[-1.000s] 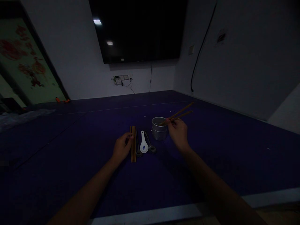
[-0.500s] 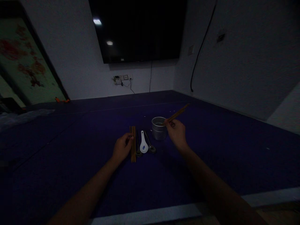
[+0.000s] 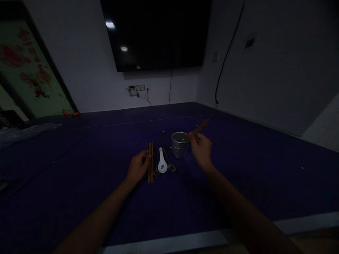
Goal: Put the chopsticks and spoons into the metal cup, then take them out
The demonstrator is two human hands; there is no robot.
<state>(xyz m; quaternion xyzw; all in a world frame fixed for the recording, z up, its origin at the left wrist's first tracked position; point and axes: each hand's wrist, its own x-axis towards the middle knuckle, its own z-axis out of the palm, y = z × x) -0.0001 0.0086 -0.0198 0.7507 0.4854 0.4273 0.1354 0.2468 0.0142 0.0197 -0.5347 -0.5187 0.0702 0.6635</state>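
Observation:
A row of several brown chopsticks (image 3: pixel 150 173) lies side by side on the purple surface. My left hand (image 3: pixel 138 165) is closed at their left edge, with its fingertips lying over them. More chopsticks (image 3: pixel 200 127) are pinched in my right hand (image 3: pixel 201 150), slanting up to the right. Their lower ends reach over the rim of a grey metal cup (image 3: pixel 180 152), which stands upright just left of that hand. Between the row and the cup lie a metal spoon (image 3: pixel 156 173), a white spoon with a blue mark (image 3: pixel 162 166) and another metal spoon (image 3: pixel 172 168).
The purple surface (image 3: pixel 106 197) ends at a pale front edge (image 3: pixel 169 243). Clear plastic wrapping (image 3: pixel 29 131) and an orange object (image 3: pixel 70 113) lie at the far left. A large dark television (image 3: pixel 159 35) hangs on the back wall above sockets (image 3: pixel 139 88) and wires.
My right hand has shifted slightly to the right, while the upper ends of its chopsticks have moved a little left and down. My left hand and the spoons have stayed put.

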